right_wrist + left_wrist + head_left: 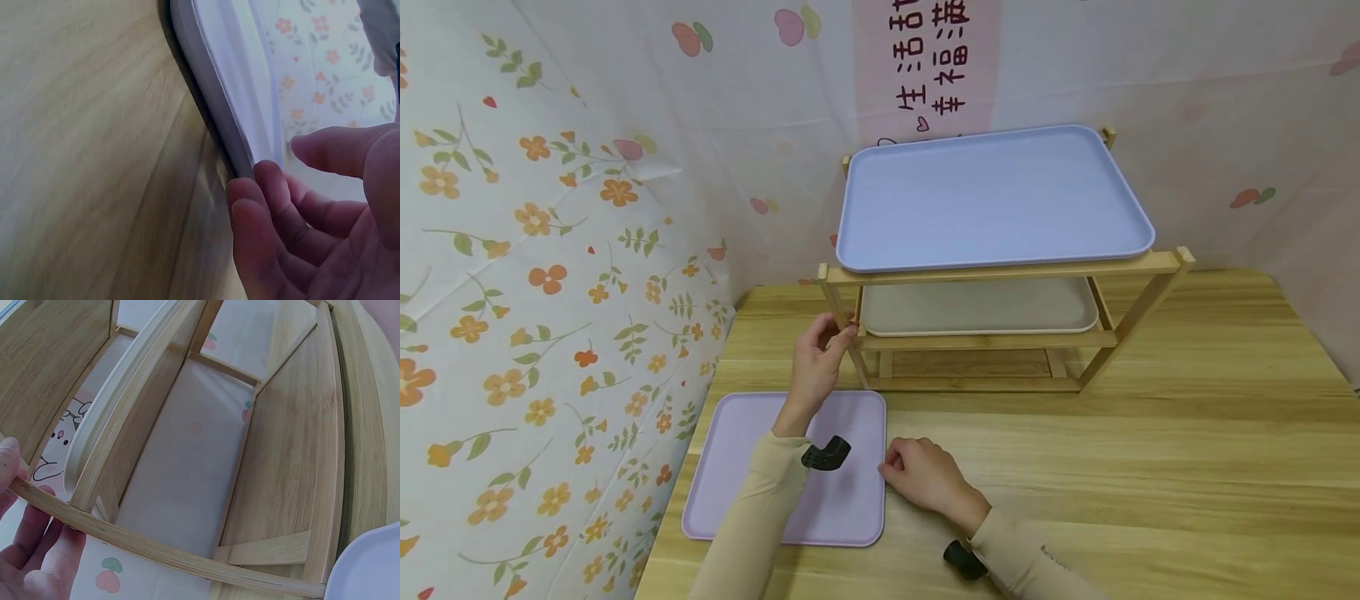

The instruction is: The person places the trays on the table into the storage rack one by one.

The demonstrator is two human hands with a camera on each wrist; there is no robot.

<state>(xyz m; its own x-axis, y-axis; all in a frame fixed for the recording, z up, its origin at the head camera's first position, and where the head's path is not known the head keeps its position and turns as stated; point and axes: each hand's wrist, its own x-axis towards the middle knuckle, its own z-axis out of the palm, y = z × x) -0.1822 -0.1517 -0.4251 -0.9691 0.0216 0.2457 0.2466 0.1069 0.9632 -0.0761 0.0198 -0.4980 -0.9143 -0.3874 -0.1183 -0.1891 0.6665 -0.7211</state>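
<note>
Floral cloth [550,333] hangs left of the rack [988,342] on its wooden table [1187,467]. Through my feed, the left hand [816,367] pinches that rack's left post [156,552], presumably to steady it. Its frame carries the blue tray [992,200] on top and the cream tray [977,306] below; the lilac tray [842,508] lies in front, leftward, with the right hand [927,475] at that tray's edge, fingers loosely bent, gripping nothing (contact I can't confirm).

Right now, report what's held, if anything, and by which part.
The left hand grips the wooden rack by its front left post. The right hand, beside the lilac tray, shows no clear grip.
</note>
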